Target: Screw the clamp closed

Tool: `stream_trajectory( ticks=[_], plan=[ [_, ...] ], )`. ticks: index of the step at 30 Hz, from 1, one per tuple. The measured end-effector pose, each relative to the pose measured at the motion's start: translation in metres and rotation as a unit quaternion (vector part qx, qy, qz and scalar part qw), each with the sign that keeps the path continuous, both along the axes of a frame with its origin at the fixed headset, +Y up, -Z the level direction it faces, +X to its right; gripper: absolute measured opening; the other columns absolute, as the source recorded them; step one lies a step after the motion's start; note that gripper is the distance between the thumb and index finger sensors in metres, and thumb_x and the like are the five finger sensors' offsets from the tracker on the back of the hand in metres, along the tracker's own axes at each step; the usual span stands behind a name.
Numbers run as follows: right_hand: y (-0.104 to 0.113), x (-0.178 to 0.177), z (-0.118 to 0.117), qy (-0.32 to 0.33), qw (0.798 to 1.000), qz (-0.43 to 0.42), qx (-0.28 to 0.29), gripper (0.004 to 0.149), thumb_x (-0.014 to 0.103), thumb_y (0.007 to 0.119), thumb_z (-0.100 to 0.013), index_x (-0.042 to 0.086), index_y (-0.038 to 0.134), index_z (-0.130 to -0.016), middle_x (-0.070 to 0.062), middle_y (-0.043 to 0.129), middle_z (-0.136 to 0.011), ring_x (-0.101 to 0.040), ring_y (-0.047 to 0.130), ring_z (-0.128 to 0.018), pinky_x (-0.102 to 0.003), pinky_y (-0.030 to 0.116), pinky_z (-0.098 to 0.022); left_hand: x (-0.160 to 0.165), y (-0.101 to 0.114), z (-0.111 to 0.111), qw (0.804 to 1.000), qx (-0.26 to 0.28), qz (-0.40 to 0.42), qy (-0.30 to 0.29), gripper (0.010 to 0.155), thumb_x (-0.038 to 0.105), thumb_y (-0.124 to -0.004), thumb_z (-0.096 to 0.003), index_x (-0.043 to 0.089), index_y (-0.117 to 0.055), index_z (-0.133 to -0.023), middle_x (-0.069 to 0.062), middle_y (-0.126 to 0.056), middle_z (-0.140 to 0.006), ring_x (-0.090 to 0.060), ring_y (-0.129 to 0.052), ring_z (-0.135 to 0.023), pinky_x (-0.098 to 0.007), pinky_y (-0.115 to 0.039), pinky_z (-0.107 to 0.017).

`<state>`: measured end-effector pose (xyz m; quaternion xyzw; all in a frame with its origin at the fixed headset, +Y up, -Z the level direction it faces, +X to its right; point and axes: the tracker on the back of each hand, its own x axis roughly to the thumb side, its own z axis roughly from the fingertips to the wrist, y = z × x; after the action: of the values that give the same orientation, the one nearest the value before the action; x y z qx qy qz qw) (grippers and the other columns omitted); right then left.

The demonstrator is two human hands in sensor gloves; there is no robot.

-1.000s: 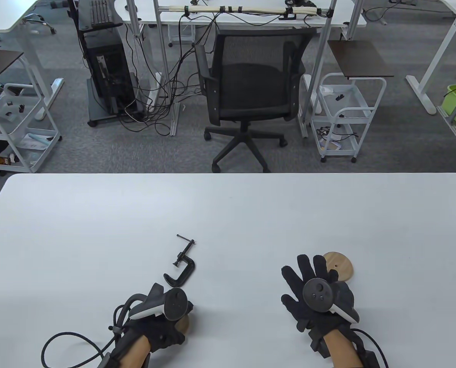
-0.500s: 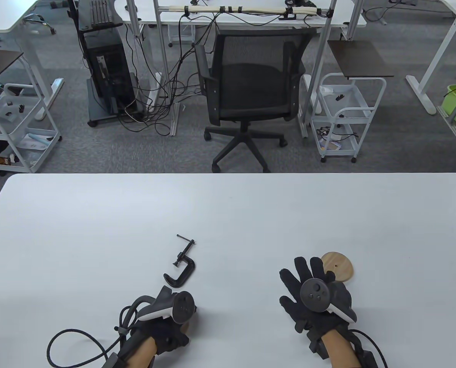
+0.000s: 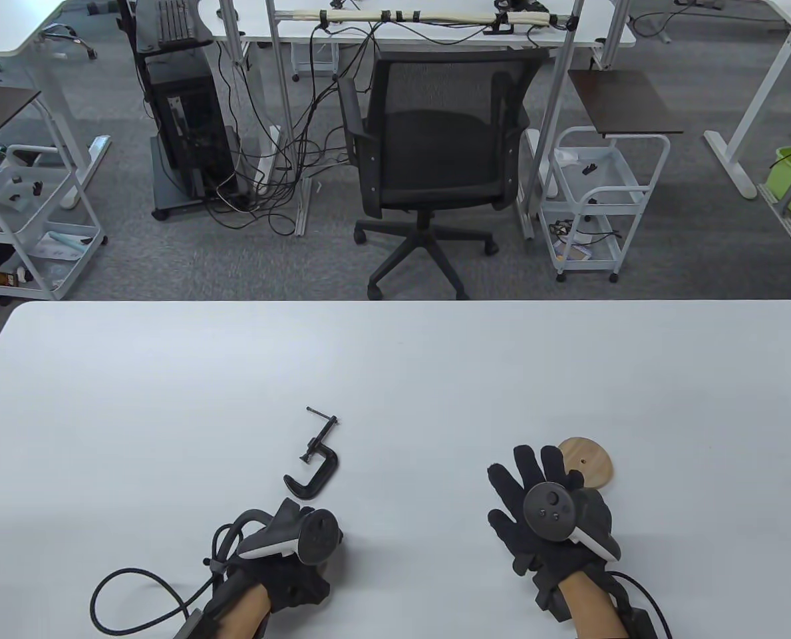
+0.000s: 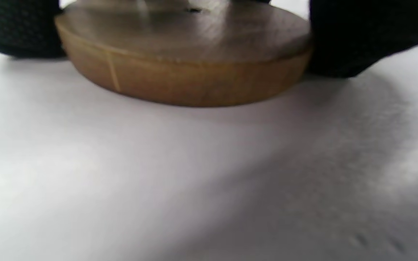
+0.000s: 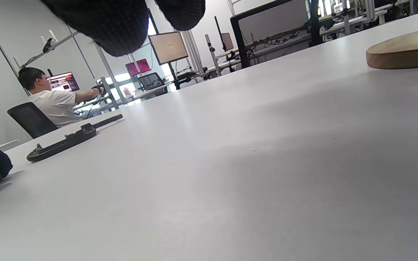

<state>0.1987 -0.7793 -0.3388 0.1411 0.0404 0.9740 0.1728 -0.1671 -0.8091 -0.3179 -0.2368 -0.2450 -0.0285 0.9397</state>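
A black C-clamp [image 3: 312, 460] lies flat on the white table [image 3: 395, 359], its screw pointing to the far left; neither hand touches it. It also shows in the right wrist view [image 5: 64, 142]. My left hand [image 3: 299, 556] is just in front of the clamp, curled over a wooden disc [image 4: 183, 65]. Gloved fingers [image 4: 354, 40] touch the disc on both sides. My right hand [image 3: 535, 482] is open with its fingers spread, low over the table at the right. Its fingers [image 5: 103, 21] hold nothing.
A second wooden disc [image 3: 588, 461] lies on the table just beyond my right hand, also in the right wrist view [image 5: 405, 50]. A black cable [image 3: 126, 596] loops from my left wrist. An office chair [image 3: 435, 153] stands beyond the table's far edge.
My left hand has shifted slightly right and toward me over its disc. The right hand has barely moved. The clamp has not moved.
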Motion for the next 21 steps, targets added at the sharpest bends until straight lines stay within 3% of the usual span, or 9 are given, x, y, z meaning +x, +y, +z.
stream_trajectory(
  ticks=[9, 13, 16, 21],
  plan=[
    [0.004, 0.004, 0.001, -0.004, 1.000, -0.012, 0.009, 0.073, 0.050, 0.074, -0.049, 0.027, 0.046, -0.112, -0.012, 0.017, -0.120, -0.050, 0.003, -0.101, -0.080, 0.017, -0.062, -0.002, 0.013, 0.005, 0.997, 0.059, 0.042, -0.019, 0.087, 0.064, -0.092, -0.0389, 0.034, -0.046, -0.107, -0.025, -0.043, -0.112, -0.059, -0.054, -0.092, -0.070, -0.083, -0.044],
    [0.006, 0.004, 0.002, -0.004, 1.000, -0.015, 0.015, 0.073, 0.050, 0.074, -0.049, 0.027, 0.046, -0.112, -0.012, 0.018, -0.120, -0.050, 0.004, -0.101, -0.080, 0.018, -0.062, -0.004, 0.043, 0.008, 0.979, 0.092, 0.182, -0.004, 0.087, 0.063, -0.092, -0.0397, 0.033, -0.047, -0.108, -0.027, -0.043, -0.112, -0.059, -0.054, -0.092, -0.070, -0.083, -0.044],
    [0.007, 0.005, 0.003, -0.003, 1.000, -0.020, 0.018, 0.075, 0.051, 0.074, -0.049, 0.027, 0.041, -0.113, -0.012, 0.018, -0.120, -0.050, 0.004, -0.101, -0.080, 0.018, -0.062, 0.005, 0.070, 0.014, 0.961, 0.145, 0.235, -0.019, 0.087, 0.064, -0.091, -0.0399, 0.033, -0.046, -0.108, -0.026, -0.043, -0.112, -0.059, -0.054, -0.093, -0.069, -0.083, -0.044],
    [0.008, 0.003, 0.004, 0.001, 0.999, -0.036, 0.018, 0.075, 0.051, 0.074, -0.049, 0.028, 0.042, -0.113, -0.012, 0.019, -0.120, -0.050, 0.004, -0.101, -0.080, 0.019, -0.062, 0.017, 0.099, 0.011, 0.936, 0.177, 0.305, -0.027, 0.087, 0.064, -0.091, -0.0401, 0.034, -0.046, -0.108, -0.025, -0.043, -0.113, -0.058, -0.054, -0.094, -0.069, -0.083, -0.045]
  ],
)
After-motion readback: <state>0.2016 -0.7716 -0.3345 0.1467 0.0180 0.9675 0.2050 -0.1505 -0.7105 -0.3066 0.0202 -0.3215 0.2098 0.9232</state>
